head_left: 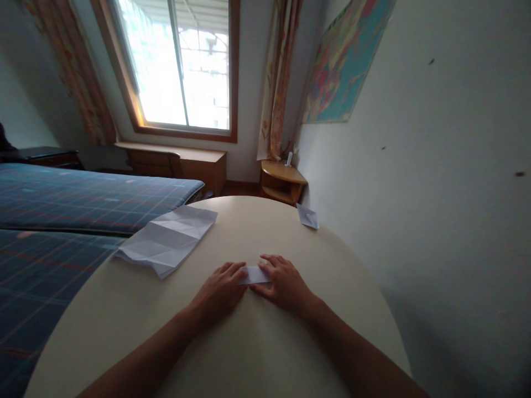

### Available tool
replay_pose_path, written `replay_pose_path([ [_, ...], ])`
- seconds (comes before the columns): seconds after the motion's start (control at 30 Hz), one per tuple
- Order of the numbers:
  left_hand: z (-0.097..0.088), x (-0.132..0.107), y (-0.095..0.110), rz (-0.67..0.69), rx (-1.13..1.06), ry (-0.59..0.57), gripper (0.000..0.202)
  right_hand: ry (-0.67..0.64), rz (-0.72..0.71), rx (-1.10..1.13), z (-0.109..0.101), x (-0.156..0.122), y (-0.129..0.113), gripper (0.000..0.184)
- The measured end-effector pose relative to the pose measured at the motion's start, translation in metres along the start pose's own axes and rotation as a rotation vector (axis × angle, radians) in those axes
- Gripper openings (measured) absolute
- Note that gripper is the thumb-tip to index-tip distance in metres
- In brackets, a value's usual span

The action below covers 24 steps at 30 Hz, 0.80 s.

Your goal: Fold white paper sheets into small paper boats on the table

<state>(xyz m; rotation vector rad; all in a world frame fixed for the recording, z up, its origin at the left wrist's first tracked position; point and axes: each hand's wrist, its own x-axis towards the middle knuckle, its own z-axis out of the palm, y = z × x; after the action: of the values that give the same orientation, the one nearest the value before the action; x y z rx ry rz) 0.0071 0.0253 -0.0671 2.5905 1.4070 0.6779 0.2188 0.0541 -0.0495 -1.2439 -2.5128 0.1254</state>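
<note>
A small folded piece of white paper [254,275] lies on the round beige table [249,342], pressed between my two hands. My left hand [219,290] lies with its fingers flat on the paper's left end. My right hand [282,282] rests palm down with its fingertips on the paper's right end. Both hands press the paper against the tabletop.
A large creased white sheet [168,239] lies at the table's left edge. A small folded paper shape [308,216] sits at the far right rim. A bed with a plaid cover [62,210] stands to the left, a white wall [435,193] to the right, a window [182,61] beyond.
</note>
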Motion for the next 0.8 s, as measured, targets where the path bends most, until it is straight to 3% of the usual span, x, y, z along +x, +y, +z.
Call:
replay_pose_path([
  [0.27,0.011,-0.002,-0.009,-0.02,-0.183,0.064,0.029,0.007,-0.128,0.202,0.008,0.002,0.002,0.043],
  [0.57,0.007,-0.003,-0.01,-0.081,-0.205,0.031,0.034,-0.027,-0.156,0.287,0.002,0.0,0.004,0.051],
  [0.8,0.005,-0.002,-0.011,-0.08,-0.193,0.051,0.03,-0.045,-0.123,0.289,-0.006,0.001,0.003,0.033],
])
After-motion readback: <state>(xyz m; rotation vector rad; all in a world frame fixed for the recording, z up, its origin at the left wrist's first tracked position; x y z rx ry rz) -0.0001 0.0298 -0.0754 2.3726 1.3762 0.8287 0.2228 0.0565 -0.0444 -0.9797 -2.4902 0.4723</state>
